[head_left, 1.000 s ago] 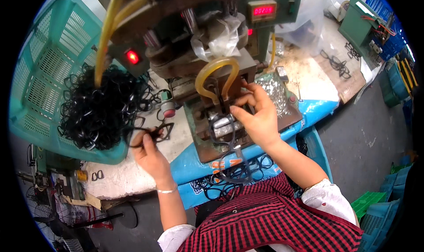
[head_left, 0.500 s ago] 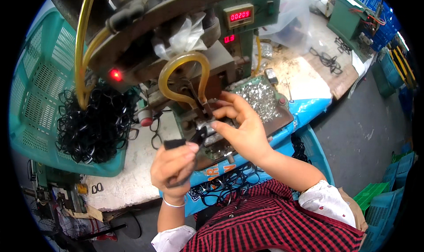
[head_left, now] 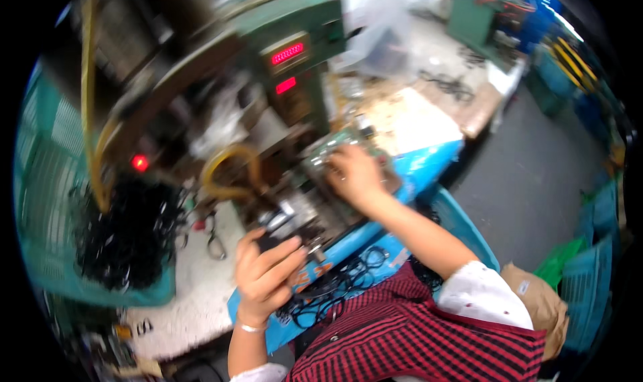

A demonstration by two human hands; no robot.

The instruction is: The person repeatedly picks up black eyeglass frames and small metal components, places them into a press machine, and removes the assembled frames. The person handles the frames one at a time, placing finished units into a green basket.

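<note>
Left hand (head_left: 268,275): grasping a dark piece (head_left: 273,244), blurred.
Dark piece: just beside the metal block (head_left: 277,216) of the press (head_left: 288,17).
Right hand (head_left: 358,176): fingertips at silver bits (head_left: 323,149); grip cannot be told.
Basket (head_left: 157,296): heaped with black frames (head_left: 120,238).

We see red and black checks on the apron (head_left: 415,332) at lower centre, and dark specks on the white sleeve (head_left: 483,295) beside it; the machine housing (head_left: 308,13) at upper centre is green, its displays (head_left: 288,53) glowing red; we find yellow tubing (head_left: 89,80) at upper left, a teal basket (head_left: 137,297) and black eyeglass frames (head_left: 127,234) at left; mid-frame we see silvery pieces (head_left: 328,147), then bright blue sheeting (head_left: 429,164); the floor (head_left: 509,154) at right is grey, the bag (head_left: 541,308) at lower right brown.
</note>
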